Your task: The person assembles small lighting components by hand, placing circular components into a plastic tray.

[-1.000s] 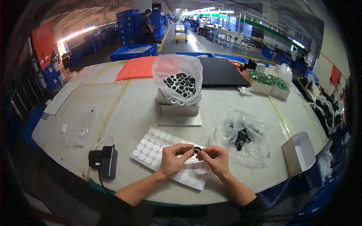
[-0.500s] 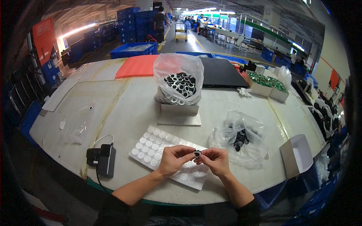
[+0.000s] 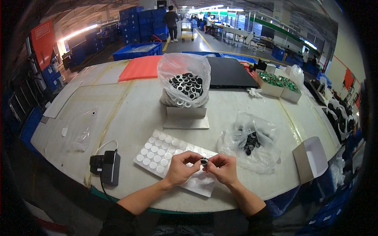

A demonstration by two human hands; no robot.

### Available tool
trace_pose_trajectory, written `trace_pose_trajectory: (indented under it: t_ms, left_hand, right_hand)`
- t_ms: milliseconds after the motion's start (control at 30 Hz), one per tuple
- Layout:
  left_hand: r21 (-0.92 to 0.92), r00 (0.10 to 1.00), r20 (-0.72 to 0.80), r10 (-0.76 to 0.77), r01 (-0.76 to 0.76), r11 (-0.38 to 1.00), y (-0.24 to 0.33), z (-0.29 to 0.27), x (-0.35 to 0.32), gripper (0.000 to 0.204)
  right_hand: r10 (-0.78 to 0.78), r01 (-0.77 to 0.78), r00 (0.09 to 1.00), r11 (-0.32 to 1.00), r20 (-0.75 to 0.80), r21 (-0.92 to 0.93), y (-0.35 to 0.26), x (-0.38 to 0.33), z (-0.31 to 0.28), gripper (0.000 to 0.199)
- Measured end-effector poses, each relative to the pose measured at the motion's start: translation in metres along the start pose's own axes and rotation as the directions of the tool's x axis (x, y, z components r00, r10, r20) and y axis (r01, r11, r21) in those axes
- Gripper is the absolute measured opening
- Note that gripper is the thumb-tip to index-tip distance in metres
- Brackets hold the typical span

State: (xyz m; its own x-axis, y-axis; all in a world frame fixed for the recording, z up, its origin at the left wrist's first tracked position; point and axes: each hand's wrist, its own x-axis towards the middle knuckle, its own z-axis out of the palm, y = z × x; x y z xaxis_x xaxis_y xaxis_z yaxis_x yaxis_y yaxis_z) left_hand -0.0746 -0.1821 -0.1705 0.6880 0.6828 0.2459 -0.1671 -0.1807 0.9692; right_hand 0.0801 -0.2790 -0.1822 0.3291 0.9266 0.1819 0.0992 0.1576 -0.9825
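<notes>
Factory hall behind, with blue crates and distant workers; work proceeds at a pale round-edged table (image 3: pixel 130 114). Left hand (image 3: pixel 182 168) and right hand (image 3: pixel 223 168) meet at the near edge, fingertips pinched together on one small black ring part (image 3: pixel 203 160), which sits between the two hands and just above a white sheet of round pads (image 3: pixel 157 151). Both hands grasp that part; neither is released.

Directly beneath and to the left of the grip lies the sheet, partly covered by the hands. Just right of the grip sits a crumpled clear bag of dark parts (image 3: pixel 250 143). Well beyond the grip, a taller clear bag of black-and-white rings (image 3: pixel 185 84) stands on a grey box (image 3: pixel 186 118). Left of the grip, near the table edge, rests a black device with a white cable (image 3: pixel 107 165). Far right stands an open white carton (image 3: pixel 313 157).
</notes>
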Motion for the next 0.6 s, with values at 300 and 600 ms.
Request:
trace_pose_trajectory:
  t_ms: [300,600]
  left_hand:
    - [-0.139,1.000,-0.023,-0.014,0.011,0.990,0.004,0.000,-0.001,0.013]
    - [-0.157,0.992,0.124,-0.022,0.042,0.987,0.008,-0.010,0.003,0.019]
  right_hand:
    - [0.054,-0.077,0.992,0.973,0.113,0.216,-0.008,0.003,0.000,0.016]
    - [0.101,-0.154,0.974,0.953,0.205,0.263,-0.018,0.006,-0.008,0.014]
